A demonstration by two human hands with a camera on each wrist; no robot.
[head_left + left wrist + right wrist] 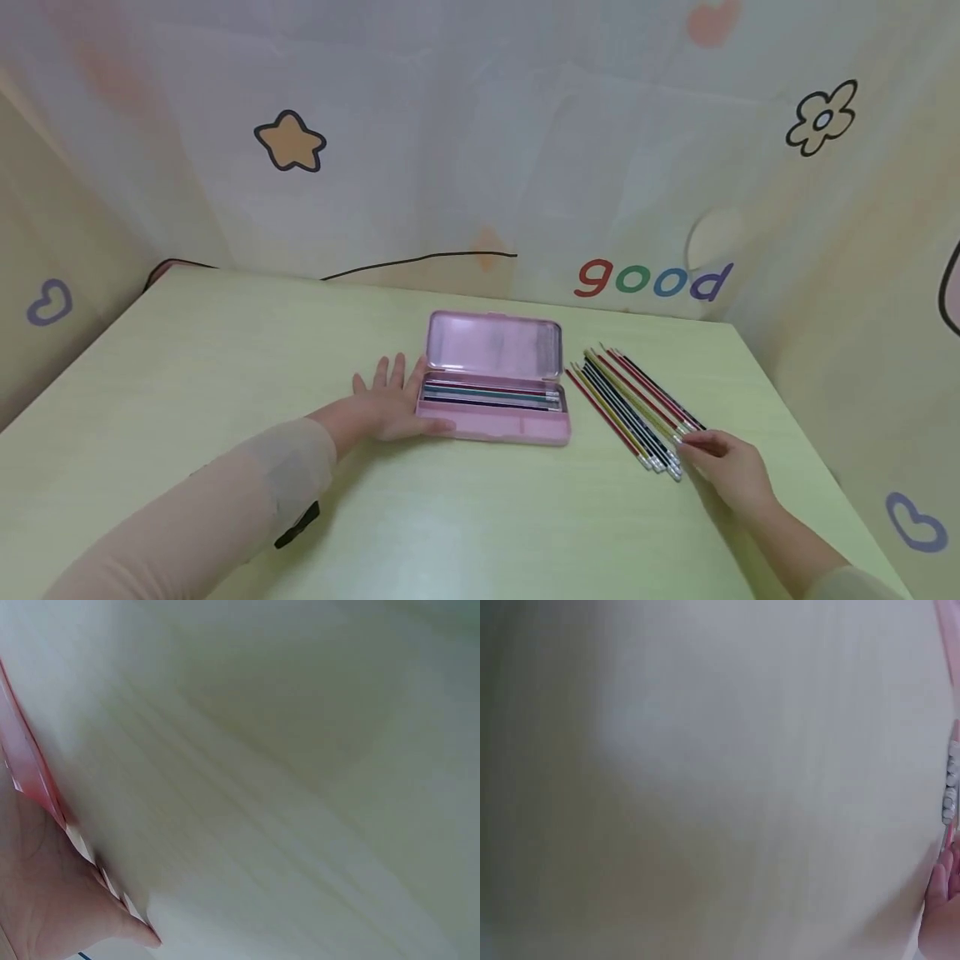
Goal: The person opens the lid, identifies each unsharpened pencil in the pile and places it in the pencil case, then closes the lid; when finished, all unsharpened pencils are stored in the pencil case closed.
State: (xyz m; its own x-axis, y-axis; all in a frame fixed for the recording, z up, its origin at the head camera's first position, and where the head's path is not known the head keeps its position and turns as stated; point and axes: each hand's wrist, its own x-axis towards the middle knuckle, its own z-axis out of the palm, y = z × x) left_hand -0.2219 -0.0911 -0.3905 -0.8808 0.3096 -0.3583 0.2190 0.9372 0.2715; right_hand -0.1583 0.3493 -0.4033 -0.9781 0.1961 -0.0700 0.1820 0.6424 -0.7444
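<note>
A pink pencil case (495, 379) lies with its lid raised and several pencils (491, 396) inside. My left hand (390, 404) rests against its left end, fingers spread and thumb along the front edge. The left wrist view shows part of that hand (52, 892) beside the pink edge of the case (30, 761). To the right of the case lies a fanned group of red, yellow and black striped pencils (630, 404). With bent fingers my right hand (731, 471) pinches a pencil near its eraser end; the fingertips partly hide it.
Both hands work on a pale yellow-green table (450, 525). Behind it hangs a cloth backdrop (480, 150) printed with a star, a flower and the word "good". Similar cloth stands at the left and right sides.
</note>
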